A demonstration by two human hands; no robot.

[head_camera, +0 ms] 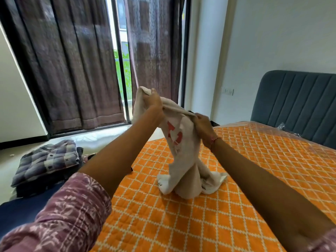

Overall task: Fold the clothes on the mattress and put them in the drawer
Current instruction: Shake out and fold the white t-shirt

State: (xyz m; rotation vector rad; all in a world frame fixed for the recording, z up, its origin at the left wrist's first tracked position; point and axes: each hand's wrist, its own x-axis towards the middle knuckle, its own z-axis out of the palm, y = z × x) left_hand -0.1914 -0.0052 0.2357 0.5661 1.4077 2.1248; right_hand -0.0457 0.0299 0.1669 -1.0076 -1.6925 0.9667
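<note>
Head view: my left hand [152, 100] grips upper edge of white T-shirt [183, 157], fingers curled round bunched cloth; my right hand [203, 128] pinches same edge lower down. Shirt hangs between hands, hem crumpled on orange quilted mattress [254, 160]. Step, as I judge: opening shirt out before fold. Next: find shoulders, spread flat on mattress, fold sleeves in. Folded checked shirt [49, 159] tops stack at left, beside mattress. Drawer not in view. Red print on shirt front, creased, unreadable; no other writing legible.
</note>
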